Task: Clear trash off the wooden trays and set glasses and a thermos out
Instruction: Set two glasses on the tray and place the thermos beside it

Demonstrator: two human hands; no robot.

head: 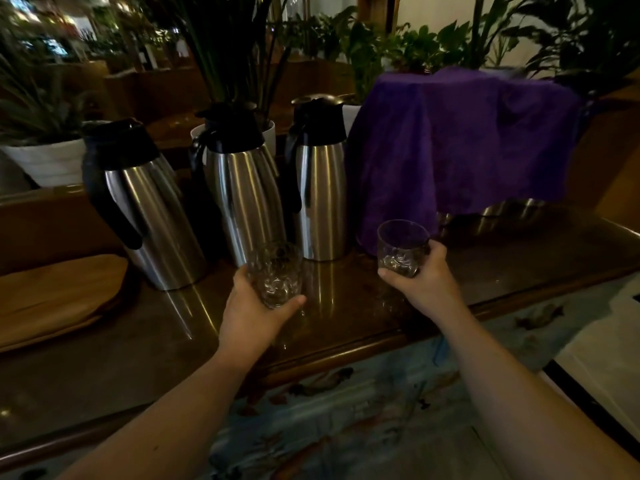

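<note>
My left hand (251, 315) holds a clear patterned glass (275, 273) just above the dark wooden counter (346, 317). My right hand (424, 278) grips a second clear glass (401, 247), lifted slightly higher, close to the purple cloth. Three steel thermoses with black lids stand in a row behind the glasses: the left thermos (149, 202), the middle thermos (242, 188) and the right thermos (320, 181). A wooden tray (52, 299) lies at the left edge of the counter; I see no trash on its visible part.
A purple cloth (460, 147) drapes over a bulky object at the back right, with metal bowls (509, 213) peeking from under it. Potted plants (45, 147) line the back. A patterned carpet (363, 410) lies below the counter edge.
</note>
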